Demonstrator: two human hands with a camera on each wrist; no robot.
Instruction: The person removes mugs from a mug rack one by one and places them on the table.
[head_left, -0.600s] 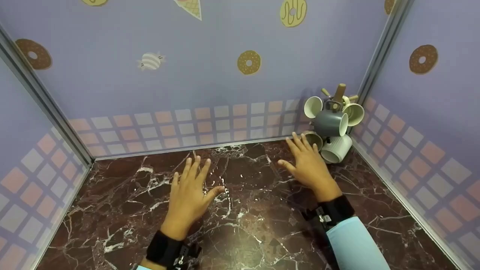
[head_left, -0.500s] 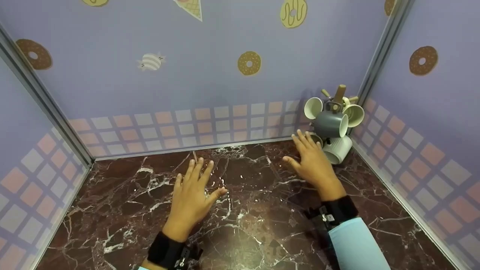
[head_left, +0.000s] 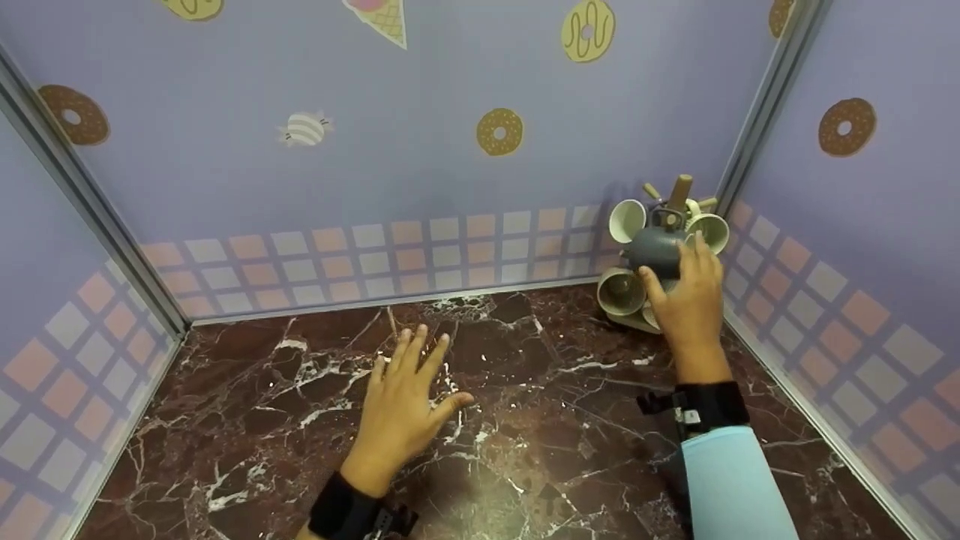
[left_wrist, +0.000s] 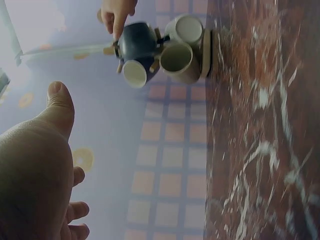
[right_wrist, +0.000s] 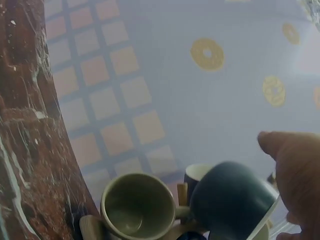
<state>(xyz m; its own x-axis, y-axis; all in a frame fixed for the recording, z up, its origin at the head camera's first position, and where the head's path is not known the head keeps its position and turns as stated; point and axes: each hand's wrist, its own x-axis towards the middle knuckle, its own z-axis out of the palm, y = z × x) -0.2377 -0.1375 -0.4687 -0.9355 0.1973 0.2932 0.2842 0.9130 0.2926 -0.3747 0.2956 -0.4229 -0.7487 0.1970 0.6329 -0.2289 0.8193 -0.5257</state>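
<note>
A wooden mug tree holding several mugs stands in the back right corner. My right hand is at its dark grey-blue mug, fingers spread and thumb extended, covering the mug's mouth in the head view. In the right wrist view the thumb lies beside that mug; contact is unclear. Below hangs a beige-green mug; a white mug is mostly hidden behind the hand in the head view. My left hand is over the countertop, fingers spread, holding nothing.
The dark red marble countertop is bounded by a patterned back wall and side walls. A white-lined mug and a pale yellow mug hang on the tree's upper arms. Small pale specks mark the countertop's middle.
My right hand has moved right and forward from beside the lower mugs to the dark grey-blue mug. The left hand has shifted slightly right and nearer. The mugs have kept their places.
</note>
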